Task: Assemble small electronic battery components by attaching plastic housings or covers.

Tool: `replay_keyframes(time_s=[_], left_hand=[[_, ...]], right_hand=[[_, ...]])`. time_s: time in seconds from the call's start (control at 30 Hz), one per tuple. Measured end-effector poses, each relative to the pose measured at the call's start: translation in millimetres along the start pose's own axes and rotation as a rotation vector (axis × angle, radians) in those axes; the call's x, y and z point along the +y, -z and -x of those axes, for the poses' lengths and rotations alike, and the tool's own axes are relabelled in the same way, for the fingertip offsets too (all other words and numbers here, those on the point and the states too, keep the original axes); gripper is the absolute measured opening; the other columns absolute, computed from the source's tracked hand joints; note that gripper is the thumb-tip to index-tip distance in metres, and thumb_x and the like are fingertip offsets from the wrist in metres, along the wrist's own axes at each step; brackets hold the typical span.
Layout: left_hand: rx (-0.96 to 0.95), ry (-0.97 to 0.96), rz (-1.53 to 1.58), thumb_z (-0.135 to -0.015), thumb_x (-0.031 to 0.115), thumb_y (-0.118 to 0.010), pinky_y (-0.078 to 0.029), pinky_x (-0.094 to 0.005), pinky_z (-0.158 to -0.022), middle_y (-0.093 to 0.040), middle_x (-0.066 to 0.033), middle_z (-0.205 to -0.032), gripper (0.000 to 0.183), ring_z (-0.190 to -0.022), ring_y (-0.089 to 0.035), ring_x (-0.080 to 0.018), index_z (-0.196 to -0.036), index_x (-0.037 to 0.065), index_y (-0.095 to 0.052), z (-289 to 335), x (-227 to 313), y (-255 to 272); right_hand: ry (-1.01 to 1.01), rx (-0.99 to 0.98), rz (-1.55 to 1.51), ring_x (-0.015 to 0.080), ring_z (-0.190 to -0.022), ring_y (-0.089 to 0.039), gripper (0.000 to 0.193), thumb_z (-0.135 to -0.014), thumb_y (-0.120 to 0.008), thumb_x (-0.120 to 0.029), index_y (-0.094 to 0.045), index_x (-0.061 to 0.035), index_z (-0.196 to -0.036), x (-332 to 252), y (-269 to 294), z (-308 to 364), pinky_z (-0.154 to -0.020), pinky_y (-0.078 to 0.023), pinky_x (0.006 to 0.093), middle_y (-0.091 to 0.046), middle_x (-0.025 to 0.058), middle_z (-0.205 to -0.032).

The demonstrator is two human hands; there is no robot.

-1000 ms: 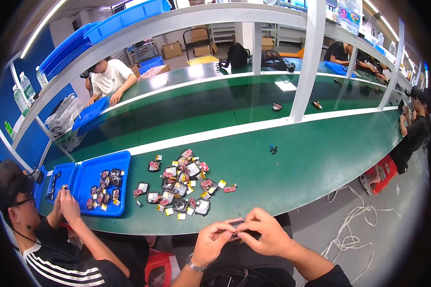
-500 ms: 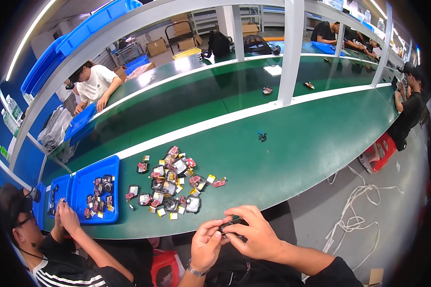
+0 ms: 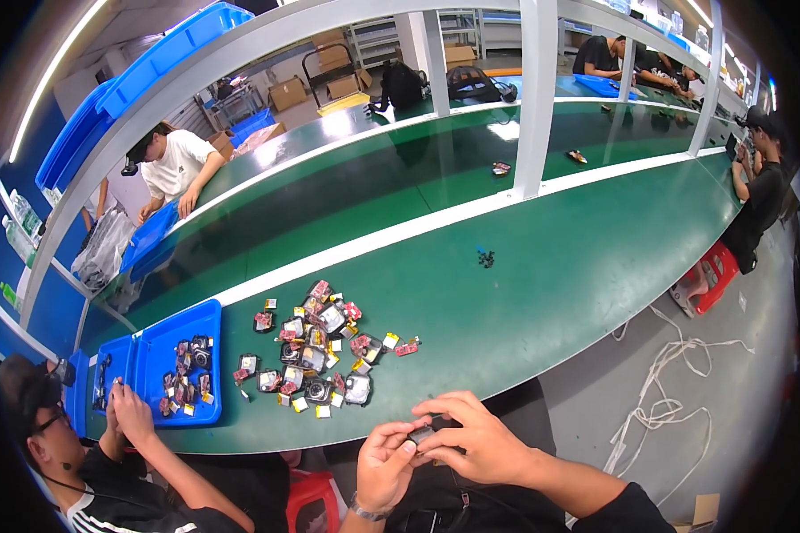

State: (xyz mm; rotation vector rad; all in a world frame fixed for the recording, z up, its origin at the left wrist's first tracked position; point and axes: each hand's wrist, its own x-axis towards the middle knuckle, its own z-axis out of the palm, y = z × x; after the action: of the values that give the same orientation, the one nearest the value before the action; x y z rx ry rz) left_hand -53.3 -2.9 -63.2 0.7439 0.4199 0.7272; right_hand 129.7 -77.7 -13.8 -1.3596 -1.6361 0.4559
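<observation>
In front of the bench edge, my left hand (image 3: 386, 465) and my right hand (image 3: 482, 441) are together. Between their fingertips they grip a small dark boxy part (image 3: 420, 434) with a greyish face; fingers cover much of it, so its exact kind cannot be told. On the green bench, left of my hands, lies a loose pile of small dark camera-like housings (image 3: 318, 389) with red circuit boards (image 3: 360, 344) and white-and-yellow battery-like pieces (image 3: 390, 340). Farther back on the right is a little cluster of tiny black pieces (image 3: 486, 259).
A blue tray (image 3: 180, 318) with similar housings stands at the left, beside a seated co-worker (image 3: 46, 435) whose hands are raised. A white post (image 3: 537, 98) rises from the rail (image 3: 373, 246) behind the bench. Tangled white cable (image 3: 658, 413) lies on the floor at right.
My fingers have shifted around the part, and its greyish face now shows more. My right hand's upper fingers are lifted and more spread. The pile looks unchanged.
</observation>
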Motion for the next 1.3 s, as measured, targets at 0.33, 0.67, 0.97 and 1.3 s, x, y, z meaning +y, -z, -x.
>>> replay_keyframes(time_s=[0.33,0.67,0.97,1.3], left_hand=[[-0.047,0.029,0.085,-0.102,0.0,-0.052,-0.059,-0.0466,-0.098,-0.054,-0.0273,-0.14,0.025,-0.121,-0.063,-0.0312,-0.127,-0.002,-0.051,1,-6,4],[-0.038,0.013,0.061,-0.101,0.001,-0.056,-0.061,-0.0454,-0.093,-0.055,-0.0279,-0.139,0.024,-0.115,-0.066,-0.0322,-0.125,0.0,-0.051,4,-9,1],[-0.052,0.009,0.043,-0.1,0.002,-0.059,-0.061,-0.0454,-0.093,-0.055,-0.0276,-0.139,0.023,-0.117,-0.065,-0.0352,-0.123,0.0,-0.053,6,-10,4],[-0.042,0.007,0.052,-0.1,0.003,-0.06,-0.06,-0.045,-0.094,-0.058,-0.0249,-0.137,0.023,-0.119,-0.064,-0.0364,-0.122,0.0,-0.054,6,-11,1]], right_hand=[[0.041,0.028,0.11,0.0334,-0.119,-0.055,0.018,-0.079,-0.08,-0.007,-0.073,-0.004,-0.095,-5,4,2,-0.096,-0.05,0.042,-0.061,0.0107,-0.131],[-0.04,0.102,0.021,0.0331,-0.12,-0.055,0.022,-0.078,-0.081,-0.009,-0.074,-0.0042,-0.099,-6,-6,9,-0.096,-0.049,0.0417,-0.062,0.0107,-0.131],[-0.042,0.112,0.026,0.0329,-0.12,-0.055,0.024,-0.076,-0.083,-0.01,-0.076,-0.0076,-0.099,-9,-7,10,-0.098,-0.049,0.0427,-0.063,0.0089,-0.131],[-0.06,0.115,0.023,0.0333,-0.121,-0.055,0.022,-0.075,-0.08,-0.004,-0.077,-0.0081,-0.096,-12,-7,9,-0.097,-0.049,0.0427,-0.064,0.0085,-0.132]])
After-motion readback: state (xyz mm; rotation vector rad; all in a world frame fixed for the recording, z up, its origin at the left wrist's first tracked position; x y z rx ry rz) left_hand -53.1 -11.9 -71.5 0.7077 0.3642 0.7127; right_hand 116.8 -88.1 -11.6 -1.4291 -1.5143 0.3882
